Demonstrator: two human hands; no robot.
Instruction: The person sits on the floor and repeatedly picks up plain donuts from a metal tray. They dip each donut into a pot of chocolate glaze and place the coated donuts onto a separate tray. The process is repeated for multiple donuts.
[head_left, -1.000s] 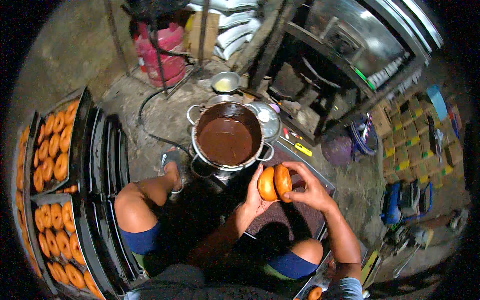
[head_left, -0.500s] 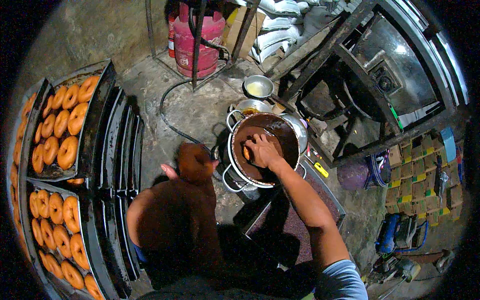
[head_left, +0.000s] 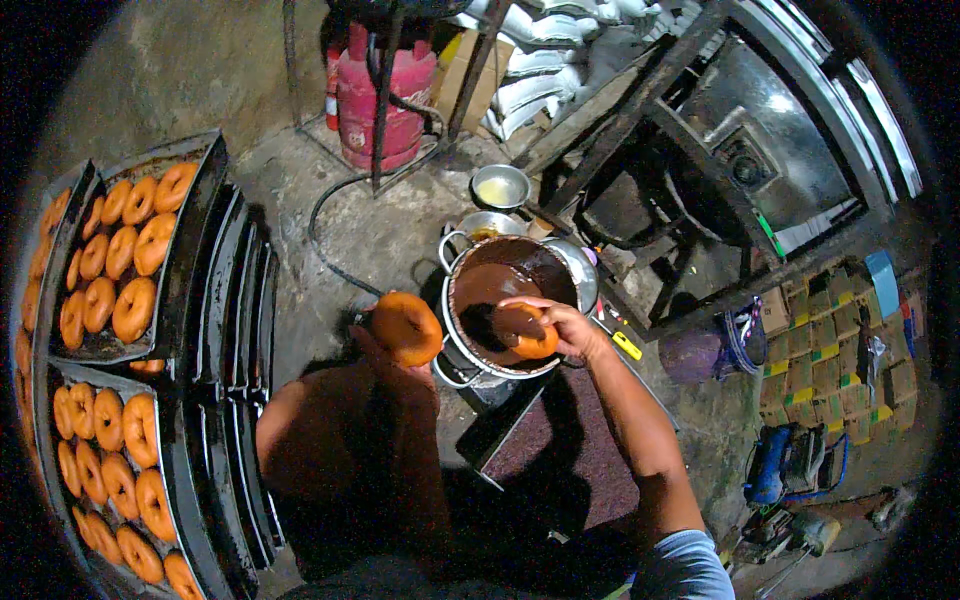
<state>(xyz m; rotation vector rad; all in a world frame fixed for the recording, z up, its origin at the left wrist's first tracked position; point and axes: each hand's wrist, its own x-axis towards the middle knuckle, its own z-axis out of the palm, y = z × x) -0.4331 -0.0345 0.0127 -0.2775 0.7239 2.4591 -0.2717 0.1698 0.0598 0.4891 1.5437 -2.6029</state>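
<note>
My right hand (head_left: 572, 328) grips a doughnut (head_left: 537, 343) by its edge, over the near right part of a wide two-handled pot (head_left: 447, 305). Melted chocolate (head_left: 483, 288) fills the bottom of the pot and coats its inner wall. The doughnut's rim shows golden brown; its face looks dark, but whether from chocolate or shadow is hard to tell. Left of the pot, my left hand (head_left: 372, 347), mostly in shadow, holds a plain ring doughnut (head_left: 424, 338) up from below, apart from the pot. Most of its fingers are hidden beneath that doughnut.
Trays (head_left: 178, 345) of plain doughnuts stand at the left, beside stacked dark trays (head_left: 232, 290). Beyond the pot are metal bowls (head_left: 502, 187) and a pink gas cylinder (head_left: 390, 110) with a hose. A speckled brown tray (head_left: 610, 440) lies near right; a metal frame (head_left: 690, 110) stands far right.
My right hand has come up out of the chocolate with the doughnut and tilted it. The doughnut in my left hand has moved out of shadow into the light. The view has shifted slightly.
</note>
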